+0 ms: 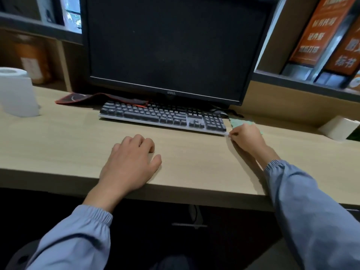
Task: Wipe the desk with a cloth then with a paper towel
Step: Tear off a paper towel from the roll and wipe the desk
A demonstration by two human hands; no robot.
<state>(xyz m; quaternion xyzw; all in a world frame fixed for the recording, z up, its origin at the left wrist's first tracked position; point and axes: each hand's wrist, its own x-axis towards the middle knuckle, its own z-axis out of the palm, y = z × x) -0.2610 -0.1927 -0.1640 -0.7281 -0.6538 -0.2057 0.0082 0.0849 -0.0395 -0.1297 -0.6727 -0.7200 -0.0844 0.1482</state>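
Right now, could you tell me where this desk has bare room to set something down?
Bare wood lies between the paper roll and the left hand, and between the right hand on the cloth and the white box. Crowded: keyboard, mouse pad and monitor at the back.

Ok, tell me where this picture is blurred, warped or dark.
Head view: the orange signs at top right are smeared by blur; the paper roll at left is soft; the keyboard is sharp; the monitor tapers downward from the wide lens; under the desk is nearly black.
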